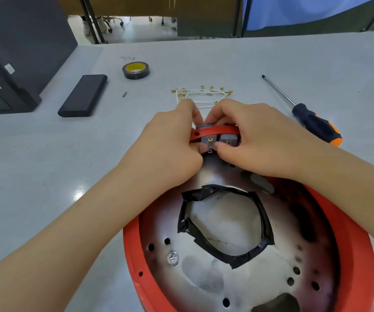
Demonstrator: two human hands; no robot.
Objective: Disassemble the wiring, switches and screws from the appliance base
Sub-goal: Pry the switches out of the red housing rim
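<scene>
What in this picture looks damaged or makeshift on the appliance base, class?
The large hole in the middle of the appliance base has a ragged, uneven outline, edged with crumpled black tape. The metal around it shows dark, scorched-looking patches. Both look improvised or worn, not factory-finished.

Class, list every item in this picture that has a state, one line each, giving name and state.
Round red appliance base: upturned, interior exposed.
Grey switches: seated in rim, unwired.
White wires with brass terminals: removed, on table.
Blue-orange screwdriver: lying unused.
Black tape roll: flat.
Left hand: pinching a switch.
Right hand: pinching too.

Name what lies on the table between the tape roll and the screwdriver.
Head view: the white wires with gold terminals lie between tape roll and screwdriver.
</scene>
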